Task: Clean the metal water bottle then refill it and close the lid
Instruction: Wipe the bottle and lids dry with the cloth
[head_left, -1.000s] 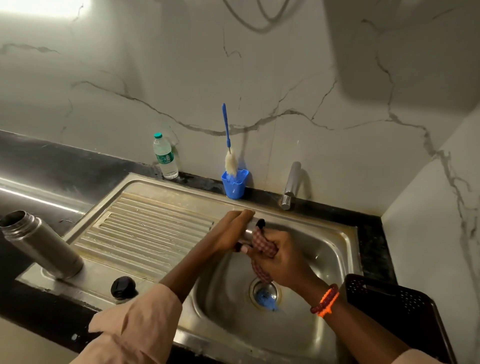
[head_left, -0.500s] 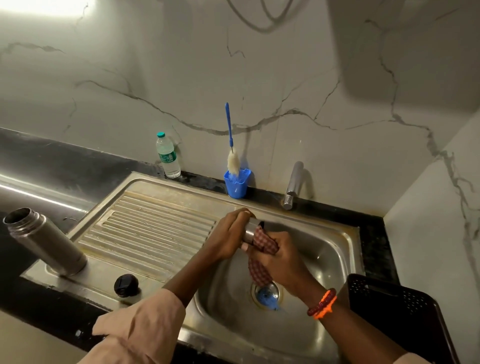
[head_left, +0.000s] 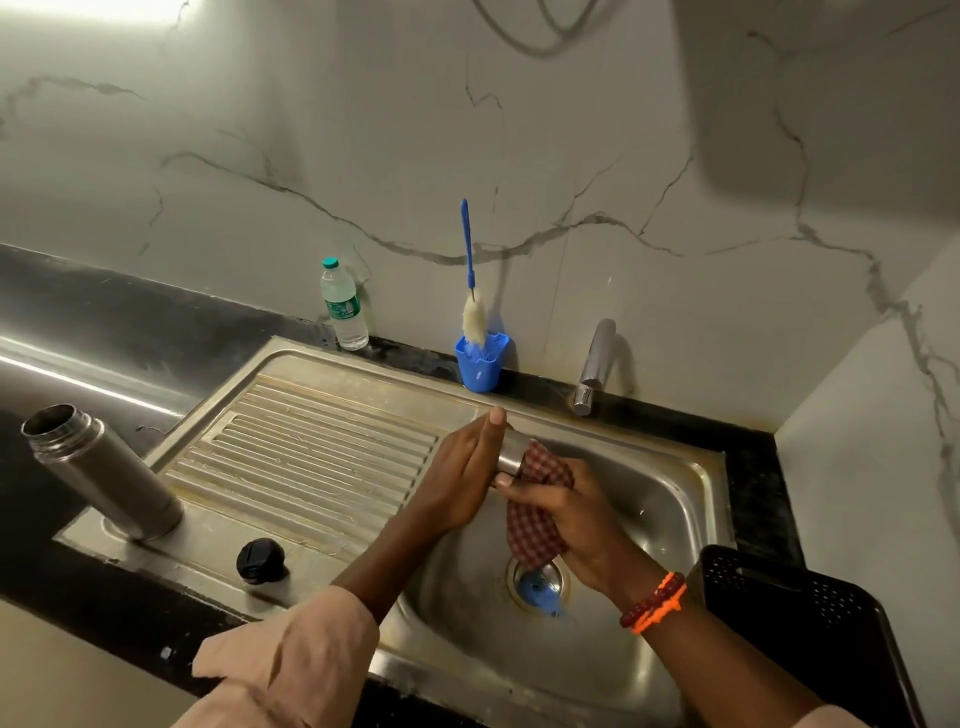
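Note:
The metal water bottle (head_left: 104, 470) stands open and lidless on the left end of the steel drainboard (head_left: 322, 457). Its black lid (head_left: 260, 560) lies on the drainboard's front edge. Over the sink basin (head_left: 649, 499), my left hand (head_left: 460, 473) holds a small steel cup (head_left: 511, 453), mostly hidden by my fingers. My right hand (head_left: 576, 519) grips a red checked cloth (head_left: 530, 530) pressed against the cup's end. The cloth's tail hangs down toward the drain (head_left: 537, 584).
A tap (head_left: 592, 366) rises behind the basin. A blue holder (head_left: 480, 366) with a bottle brush (head_left: 470, 270) and a plastic water bottle (head_left: 343, 306) stand against the marble wall. A black perforated basket (head_left: 800, 613) sits at the right.
My right hand has worked the cloth around the cup's end, and more of the steel cup shows. Both hands stay over the basin; bottle and lid have not moved.

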